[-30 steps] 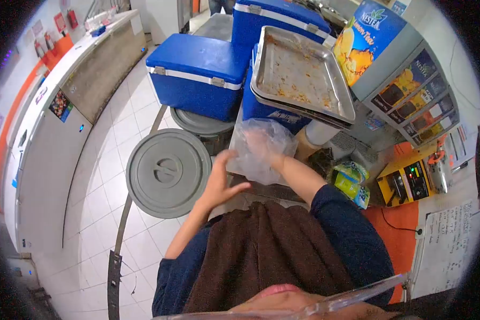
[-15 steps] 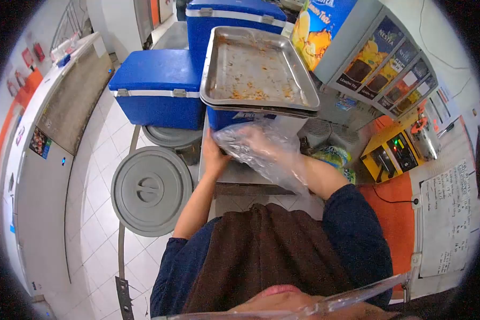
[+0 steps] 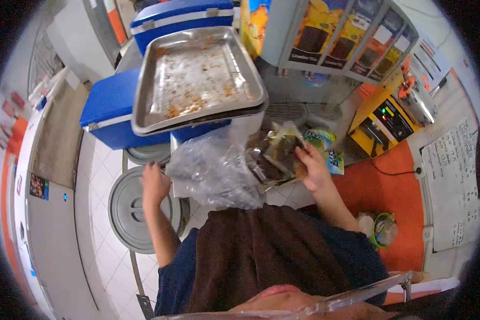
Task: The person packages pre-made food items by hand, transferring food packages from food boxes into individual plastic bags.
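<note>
In my right hand [image 3: 313,169] is a clear packet [image 3: 282,154] with dark brown contents, gripped at its right edge. A large crumpled clear plastic bag [image 3: 213,168] spreads between my hands, against the packet's left side. My left hand [image 3: 156,182] is at the bag's left edge with its fingers curled together; what they hold there is too small to make out. Just beyond the bag lies a metal tray [image 3: 197,74] with orange-brown crumbs, stacked on another tray.
Blue coolers [image 3: 112,101] stand left of and behind the trays. A grey round lid [image 3: 128,213] is below my left forearm. To the right are a drink dispenser [image 3: 325,80], a green packet [image 3: 333,159], a yellow machine [image 3: 378,125] and a small green bin [image 3: 384,229].
My right hand has come out of the clear bag and now holds the brown packet on the right. My left hand has moved left and down. The view has shifted to the right.
</note>
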Motion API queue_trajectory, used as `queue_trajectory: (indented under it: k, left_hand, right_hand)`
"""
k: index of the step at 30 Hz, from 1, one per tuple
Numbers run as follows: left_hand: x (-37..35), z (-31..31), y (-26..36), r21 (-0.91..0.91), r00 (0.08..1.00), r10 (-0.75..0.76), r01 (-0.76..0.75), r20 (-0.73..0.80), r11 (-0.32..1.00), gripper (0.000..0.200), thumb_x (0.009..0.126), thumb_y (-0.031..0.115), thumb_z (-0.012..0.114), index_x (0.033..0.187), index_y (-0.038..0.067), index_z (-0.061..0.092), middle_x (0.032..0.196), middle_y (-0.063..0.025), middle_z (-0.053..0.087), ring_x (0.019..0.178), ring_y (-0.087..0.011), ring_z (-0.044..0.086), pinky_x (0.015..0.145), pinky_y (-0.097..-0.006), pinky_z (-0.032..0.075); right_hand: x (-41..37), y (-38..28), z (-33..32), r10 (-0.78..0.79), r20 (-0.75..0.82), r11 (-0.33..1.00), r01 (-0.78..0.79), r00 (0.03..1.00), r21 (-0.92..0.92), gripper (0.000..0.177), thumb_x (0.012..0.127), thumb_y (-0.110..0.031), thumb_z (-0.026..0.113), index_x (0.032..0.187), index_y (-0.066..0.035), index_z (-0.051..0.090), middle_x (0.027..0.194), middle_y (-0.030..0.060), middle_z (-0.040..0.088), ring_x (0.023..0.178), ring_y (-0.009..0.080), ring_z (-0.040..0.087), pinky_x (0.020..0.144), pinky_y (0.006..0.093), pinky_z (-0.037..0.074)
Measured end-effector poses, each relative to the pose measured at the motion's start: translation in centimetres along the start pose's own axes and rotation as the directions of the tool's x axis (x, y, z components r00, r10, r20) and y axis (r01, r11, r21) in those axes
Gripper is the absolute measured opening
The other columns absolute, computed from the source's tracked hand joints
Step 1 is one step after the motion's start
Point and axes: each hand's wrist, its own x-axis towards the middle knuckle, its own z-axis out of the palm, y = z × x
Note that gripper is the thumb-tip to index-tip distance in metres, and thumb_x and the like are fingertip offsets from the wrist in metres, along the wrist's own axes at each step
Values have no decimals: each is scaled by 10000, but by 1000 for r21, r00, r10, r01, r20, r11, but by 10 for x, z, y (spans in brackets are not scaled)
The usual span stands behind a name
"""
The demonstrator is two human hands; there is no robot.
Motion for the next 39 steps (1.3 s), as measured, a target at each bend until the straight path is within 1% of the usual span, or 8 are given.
queue_trajectory:
  k: [6, 9, 13, 21, 25, 30, 33, 39]
  left_hand:
    - [-30, -79, 163, -841, 740, 646, -461, -188, 284, 553, 730, 247, 605, 1200, 55, 385, 1213, -153, 429, 1146, -269, 393, 968, -383, 274]
    - [11, 32, 200, -967, 738, 674, 200, 41, -160, 751, 747, 480, 563, 1285, 43, 274, 1330, -133, 292, 1231, -280, 265, 1002, -396, 213]
    - [8, 84, 208, -189, 445, 895, 882, 27, -432, 814, 726, 537, 556, 1267, -8, 286, 1292, -188, 340, 1178, -336, 342, 964, -456, 291]
    - [-8, 90, 216, -782, 667, 471, 618, 577, 82, 516, 707, 171, 657, 1120, -51, 440, 985, -162, 578, 882, -271, 581, 804, -383, 462]
    - [-5, 105, 203, -670, 633, 485, 732, 604, -120, 543, 730, 68, 580, 1190, -67, 325, 1043, -233, 523, 878, -400, 555, 727, -518, 491]
    - [-3, 108, 176, -740, 695, 367, 672, 618, -27, 456, 742, 118, 579, 1125, -59, 405, 974, -216, 564, 829, -358, 586, 703, -441, 511]
    - [-5, 118, 161, -761, 735, 285, 648, 615, -29, 444, 751, 151, 585, 1113, -54, 428, 944, -201, 579, 816, -320, 600, 691, -399, 512]
    - [0, 116, 157, -843, 734, 502, 538, 458, -18, 409, 775, 105, 569, 1113, -67, 416, 972, -206, 565, 824, -325, 595, 715, -434, 511]
  right_hand:
    - [7, -3, -40, -106, 32, 975, 98, 994, 199, 307, 827, -68, 516, 1123, -31, 446, 1054, 78, 529, 944, 183, 525, 807, 325, 445]
    - [-6, -6, -7, -353, 151, 932, 362, 923, -32, 307, 808, -51, 537, 1108, -61, 471, 999, 64, 561, 910, 181, 552, 786, 338, 474]
    - [56, 23, -49, -171, 0, 911, 158, 985, -381, 262, 831, -54, 508, 1092, -53, 505, 1064, 92, 551, 950, 191, 546, 790, 296, 443]
    - [62, 22, -72, -669, 428, 3, 579, 607, -815, 179, 858, -157, 497, 997, -67, 565, 1003, 91, 524, 835, 190, 486, 772, 316, 396]
    - [75, 35, -92, -490, -73, 798, 413, 869, -440, 193, 866, -151, 492, 988, -3, 517, 893, 56, 540, 772, 115, 492, 699, 260, 398]
    - [106, 28, -110, -580, -95, 614, 357, 809, -704, 272, 851, -202, 524, 1045, -15, 491, 905, 70, 533, 768, 148, 508, 696, 268, 407]
    - [89, 18, -85, -774, 369, -296, 221, 514, -929, 472, 735, -341, 640, 1068, -43, 488, 1015, 153, 469, 774, 265, 537, 688, 332, 443]
    - [59, 61, -50, -294, 297, 416, 402, 908, -816, 355, 719, -230, 683, 967, -21, 539, 775, 78, 534, 662, 157, 525, 583, 282, 421]
